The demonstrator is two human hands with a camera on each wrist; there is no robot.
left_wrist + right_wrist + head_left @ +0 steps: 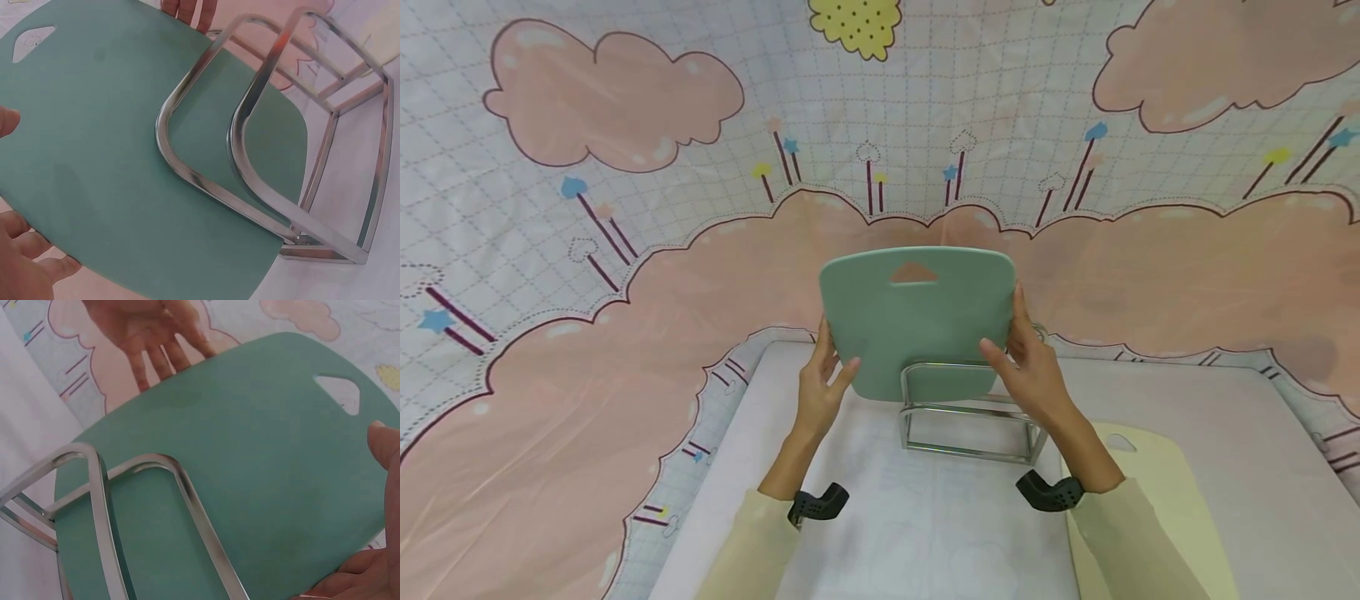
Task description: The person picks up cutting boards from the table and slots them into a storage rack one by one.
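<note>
A green cutting board (917, 325) stands almost upright, its triangular handle hole at the top. My left hand (822, 392) holds its left edge, fingers along the side and thumb toward the front face. On the opposite edge my right hand (1033, 371) grips it, thumb over the front and fingers partly hidden behind. The board's lower part is behind the front loops of a metal rack (970, 454), as the left wrist view also shows with the rack's bent bars (244, 119). Its lower left portion sticks out past the rack's left side.
A cream cutting board (1157, 483) lies flat on the white tabletop (925, 533) at the right, partly under my right forearm. Behind the table hangs a patterned cloth (700, 250) with pink clouds. Each wrist wears a black camera band (820, 502).
</note>
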